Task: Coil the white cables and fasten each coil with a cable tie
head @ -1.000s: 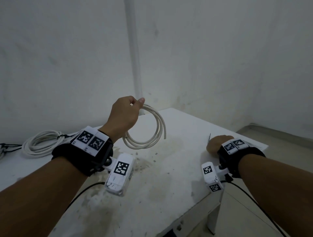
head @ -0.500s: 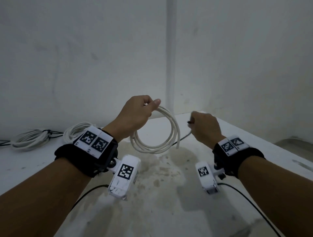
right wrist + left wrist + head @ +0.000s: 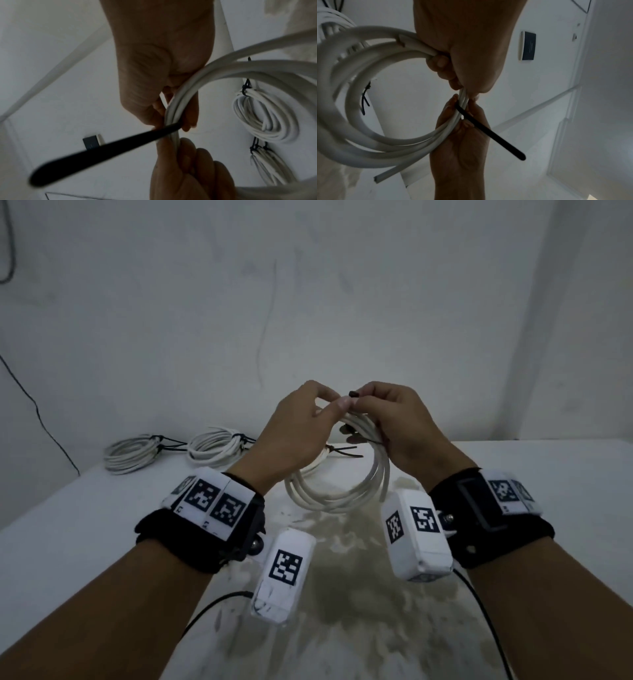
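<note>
Left hand (image 3: 294, 426) grasps the top of the white coil (image 3: 337, 494), fingers curled round the strands; the loop hangs below both hands, above the table (image 3: 513, 481). Right hand (image 3: 394, 422), touching the left, pinches a black tie (image 3: 489, 133) against the strands. Two tied coils (image 3: 178, 450) lie beyond the left hand
</note>
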